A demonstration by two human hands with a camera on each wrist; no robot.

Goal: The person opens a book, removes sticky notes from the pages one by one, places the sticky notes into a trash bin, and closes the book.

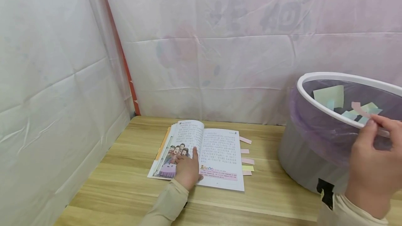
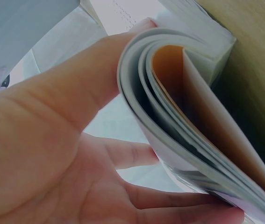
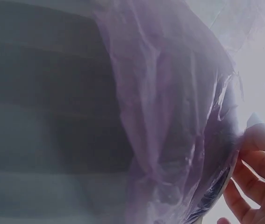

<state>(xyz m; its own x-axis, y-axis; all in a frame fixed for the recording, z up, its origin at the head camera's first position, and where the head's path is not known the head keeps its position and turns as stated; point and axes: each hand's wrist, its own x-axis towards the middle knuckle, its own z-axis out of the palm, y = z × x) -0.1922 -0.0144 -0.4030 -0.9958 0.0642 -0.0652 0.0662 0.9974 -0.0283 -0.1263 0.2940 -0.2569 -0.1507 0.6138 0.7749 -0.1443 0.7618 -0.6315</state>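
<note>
An open book [image 1: 221,156] with printed text and a cartoon picture lies on the table. My left hand [image 1: 187,170] rests across its lower middle, fingers extended over the pages. In the left wrist view, the thumb and spread fingers of that hand press against a curled stack of pages [image 2: 137,100]. Over the rim of the waste bin [image 1: 295,163], my right hand [image 1: 377,159] pinches a pink sticky tab [image 1: 356,106] between thumb and forefinger. The right wrist view shows the fingers beside the bin's rim; the tab is hidden there.
Several pink tabs [image 1: 245,139] and a yellow tab [image 1: 248,168] stick out from the book's right edge. A purple bag [image 1: 301,121] lines the bin, with paper notes [image 1: 329,95] inside. Pale curtains [image 1: 201,62] stand behind and left of the wooden table [image 1: 103,191].
</note>
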